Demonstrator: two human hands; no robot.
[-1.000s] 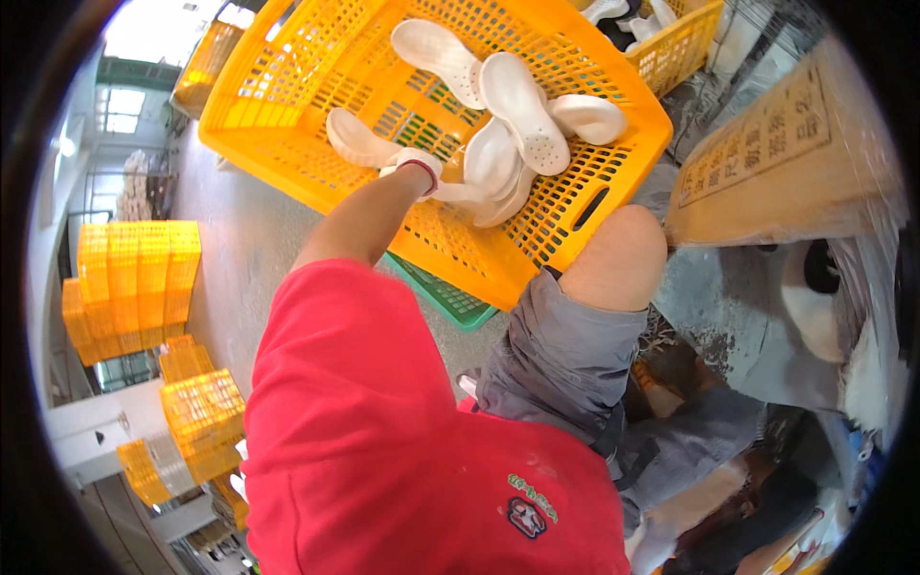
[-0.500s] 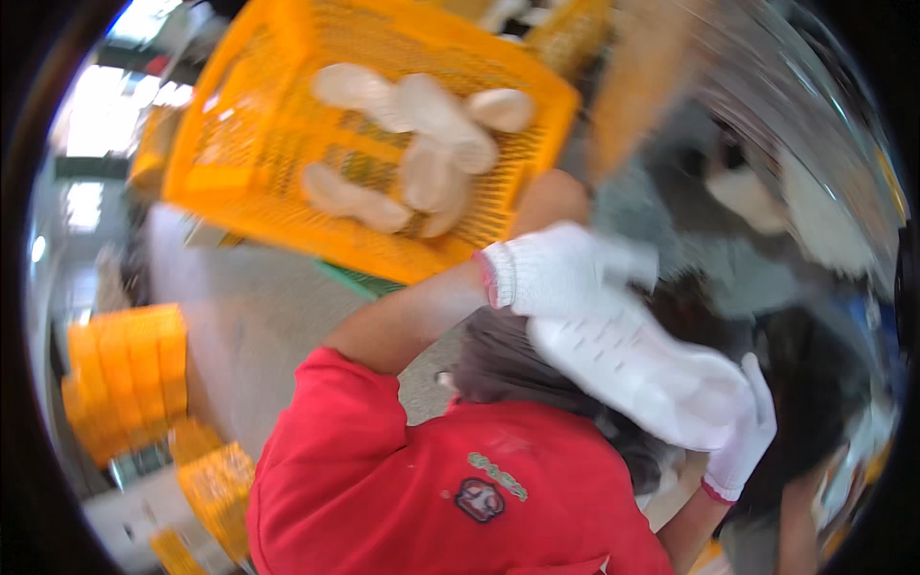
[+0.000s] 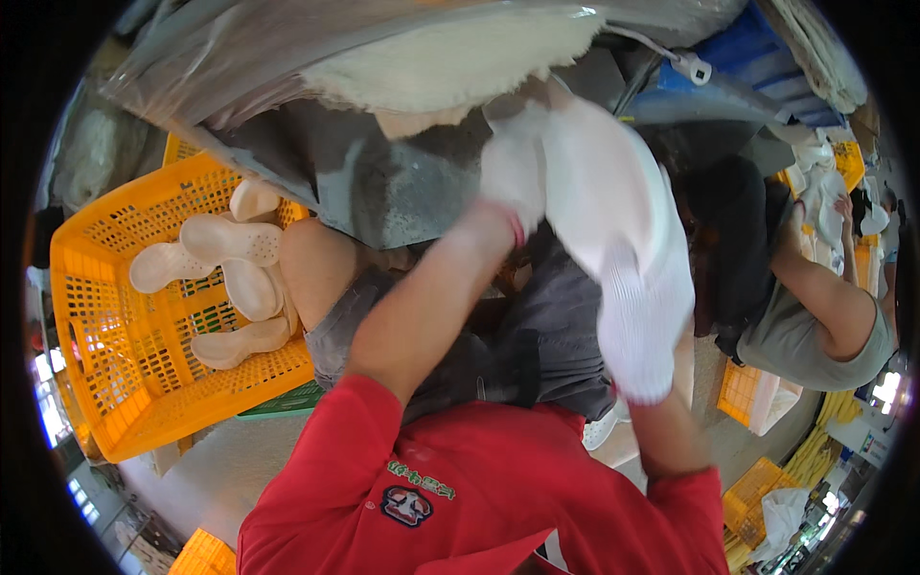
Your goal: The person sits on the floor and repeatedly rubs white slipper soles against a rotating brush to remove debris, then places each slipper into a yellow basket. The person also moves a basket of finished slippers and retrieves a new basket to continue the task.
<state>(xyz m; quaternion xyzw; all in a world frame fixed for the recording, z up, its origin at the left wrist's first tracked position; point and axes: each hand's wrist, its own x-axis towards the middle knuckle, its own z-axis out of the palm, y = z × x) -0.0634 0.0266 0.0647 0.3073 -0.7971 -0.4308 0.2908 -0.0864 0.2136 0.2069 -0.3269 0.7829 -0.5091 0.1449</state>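
Both my hands wear white knit gloves and hold one white shoe sole [image 3: 604,182], tilted up in front of my lap. My left hand [image 3: 516,172] grips its left side, the fingers partly hidden at the far end. My right hand [image 3: 647,321] is closed round the near end from the right. The far tip of the sole reaches the lower edge of a cream, fluffy cloth buffing wheel [image 3: 460,62]; whether they touch I cannot tell. Motion blurs the far end.
A grey metal guard [image 3: 393,187] sits below the wheel, with clear plastic sheeting [image 3: 220,57] above. On the left, a yellow basket [image 3: 115,383] holds several perforated white soles [image 3: 230,240]. Far right, a co-worker [image 3: 815,335] sits near white pieces [image 3: 824,192]. A white cable plug [image 3: 692,69] hangs at upper right.
My view has swung right, away from the basket. Both hands have brought the sole from over my lap up to the wheel, turning it more upright.
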